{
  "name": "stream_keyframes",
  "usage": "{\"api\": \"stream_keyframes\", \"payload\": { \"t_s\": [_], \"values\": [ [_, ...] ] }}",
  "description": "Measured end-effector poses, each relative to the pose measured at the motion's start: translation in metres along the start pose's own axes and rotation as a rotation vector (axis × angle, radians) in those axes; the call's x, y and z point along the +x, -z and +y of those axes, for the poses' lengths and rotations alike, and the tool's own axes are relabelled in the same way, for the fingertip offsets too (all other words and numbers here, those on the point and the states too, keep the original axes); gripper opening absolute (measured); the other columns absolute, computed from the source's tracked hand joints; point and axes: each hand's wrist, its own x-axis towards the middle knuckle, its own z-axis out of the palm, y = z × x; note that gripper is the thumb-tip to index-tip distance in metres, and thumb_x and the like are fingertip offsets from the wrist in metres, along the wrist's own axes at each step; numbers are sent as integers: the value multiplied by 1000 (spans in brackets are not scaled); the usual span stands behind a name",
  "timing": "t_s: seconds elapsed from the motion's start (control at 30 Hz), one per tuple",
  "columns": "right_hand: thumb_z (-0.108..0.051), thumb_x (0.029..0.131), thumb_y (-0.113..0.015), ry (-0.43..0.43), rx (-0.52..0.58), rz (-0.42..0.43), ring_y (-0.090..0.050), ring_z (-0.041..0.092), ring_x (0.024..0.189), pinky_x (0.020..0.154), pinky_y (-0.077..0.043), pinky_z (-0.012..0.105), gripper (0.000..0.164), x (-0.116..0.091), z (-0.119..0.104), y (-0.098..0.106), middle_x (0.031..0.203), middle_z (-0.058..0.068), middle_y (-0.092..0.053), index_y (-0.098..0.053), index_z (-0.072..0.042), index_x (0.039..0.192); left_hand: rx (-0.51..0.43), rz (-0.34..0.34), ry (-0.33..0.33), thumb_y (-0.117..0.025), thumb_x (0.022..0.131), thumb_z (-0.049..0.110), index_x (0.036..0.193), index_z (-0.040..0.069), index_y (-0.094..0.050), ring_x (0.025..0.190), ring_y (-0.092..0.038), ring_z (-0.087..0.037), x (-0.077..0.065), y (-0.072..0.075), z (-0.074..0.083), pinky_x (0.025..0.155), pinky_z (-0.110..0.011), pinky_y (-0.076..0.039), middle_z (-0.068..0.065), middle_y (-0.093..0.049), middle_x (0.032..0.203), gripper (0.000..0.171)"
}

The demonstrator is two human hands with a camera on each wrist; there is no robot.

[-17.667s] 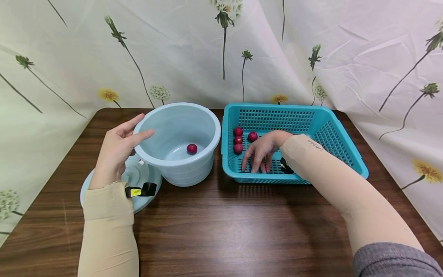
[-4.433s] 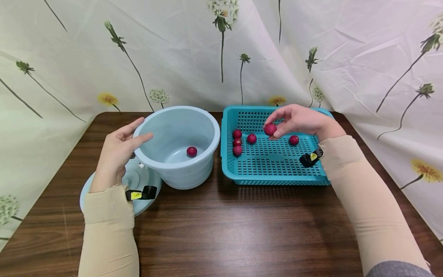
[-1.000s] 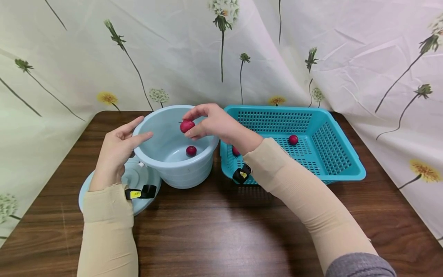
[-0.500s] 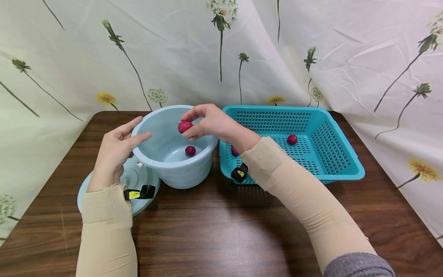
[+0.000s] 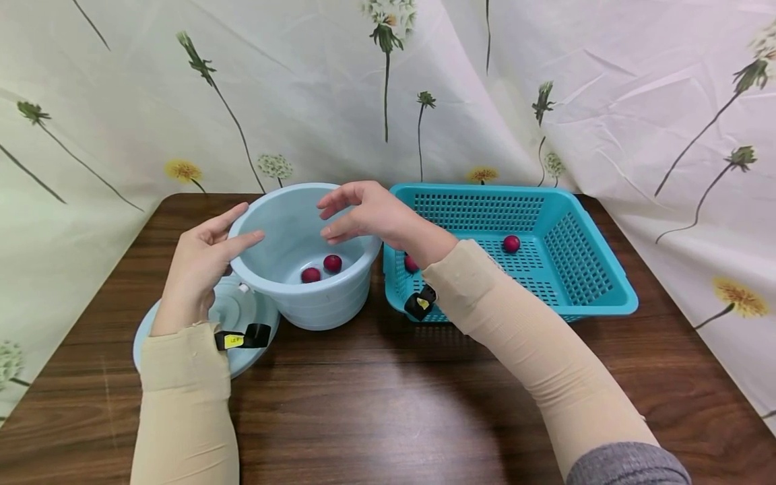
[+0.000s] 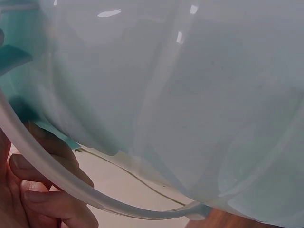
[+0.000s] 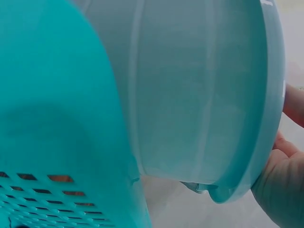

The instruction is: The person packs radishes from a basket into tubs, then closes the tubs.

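My left hand (image 5: 206, 259) grips the left rim of a pale blue bucket (image 5: 324, 306), thumb over the inside. In the left wrist view the fingers (image 6: 57, 204) curl at the bucket's outer side, behind its handle (image 6: 52, 168). Two red radishes (image 5: 311, 275) lie on the bucket's floor. Above the bucket's right side is my right hand (image 5: 370, 215), thumb and fingers apart and holding nothing. The right wrist view shows it at the bucket's rim (image 7: 268, 109). A turquoise basket (image 5: 485, 189) stands to the right, with one radish (image 5: 512, 244) in plain sight.
Another radish (image 5: 411, 263) in the basket shows partly behind my right wrist, which covers that corner. Under my left forearm lies a round pale blue lid (image 5: 251, 313). Dark wooden tabletop (image 5: 388, 397) stretches in front; a flowered cloth (image 5: 339, 101) hangs behind.
My right hand has let go of the radish it pinched, and that radish now lies in the bucket beside the first. Before that, the hand brought it leftward from the basket.
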Motion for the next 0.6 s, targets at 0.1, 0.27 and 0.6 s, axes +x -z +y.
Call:
{"api": "stream_keyframes", "payload": {
  "t_s": [0.1,0.27,0.6],
  "values": [
    [4,87,-70,8,8,-13,-72,28,88,84,-60,37,39,-1,0,1,119,15,-62,-60,2,125,7,0,4,-81,84,29,148,20,-48,64,-65,1,0,0,0,54,-16,-50,25,-72,82,73],
    [4,88,-70,15,36,-40,-70,23,87,88,-59,40,39,-4,-1,3,120,16,-62,-60,2,126,6,-2,9,-81,84,30,148,20,-48,65,-66,0,0,0,0,55,-17,-51,26,-72,83,73],
    [-2,89,-69,72,48,-120,-67,27,83,87,-58,41,35,-14,-9,17,107,13,-68,-63,0,123,27,-1,12,-80,84,30,148,21,-48,67,-66,1,1,0,0,56,-17,-51,27,-71,84,72]
  ]
}}
